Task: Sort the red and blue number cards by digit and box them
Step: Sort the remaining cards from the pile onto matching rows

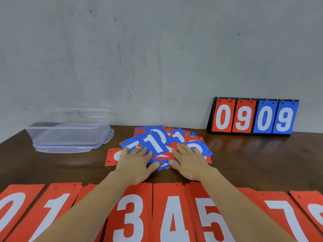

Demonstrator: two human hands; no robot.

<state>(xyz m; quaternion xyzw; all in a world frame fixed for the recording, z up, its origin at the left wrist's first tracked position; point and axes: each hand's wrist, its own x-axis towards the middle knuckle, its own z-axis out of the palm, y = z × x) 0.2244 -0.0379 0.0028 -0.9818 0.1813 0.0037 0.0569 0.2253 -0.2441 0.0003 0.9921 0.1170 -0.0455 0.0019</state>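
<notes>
Sorting looks midway. The left hand [138, 163] and right hand [188, 163] lie flat with fingers straight, gripping nothing, on the jumbled pile of red and blue number cards [157, 142] at the middle of the dark wooden surface [244, 163]. The next move likely calls for pinching one card off the pile and carrying it to the near row of red digit stacks [173, 215]. The clear plastic box [70, 130] sits far left.

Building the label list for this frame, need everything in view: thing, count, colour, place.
box: 1, clear, far left
lid: 1, clear, under box
scoreboard: 1, red and blue cards reading 0909, far right, at the back
card pile: 1, mixed blue and red, centre
sorted stacks: at least 7, red, near edge; arms hide some
table: 1, dark brown
wall: 1, grey, behind
left hand: 1, flat on pile's left
right hand: 1, flat on pile's right
</notes>
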